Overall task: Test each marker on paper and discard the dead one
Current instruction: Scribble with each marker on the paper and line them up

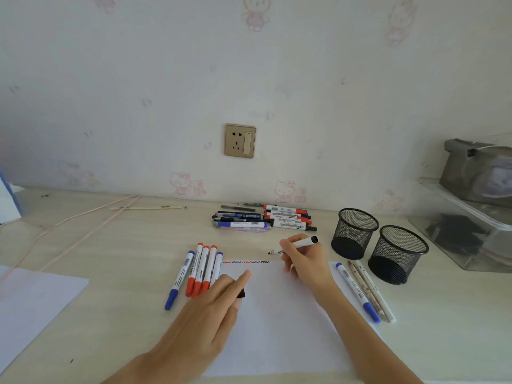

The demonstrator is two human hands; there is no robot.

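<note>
Smooth white paper sheet [277, 322] on a pale woodgrain desk [124, 245], short red, blue and black squiggles [246, 262] along its far edge. Uncapped black marker [295, 246] pinched in right hand [304, 261] fingertips, tip just above that edge. Left hand [219, 300] resting on the paper, forefinger straight, small black cap [241, 294] tucked under the other fingers beside five capped markers [198, 273]

Print on the marker labels [288, 217] is too small to read.
</note>
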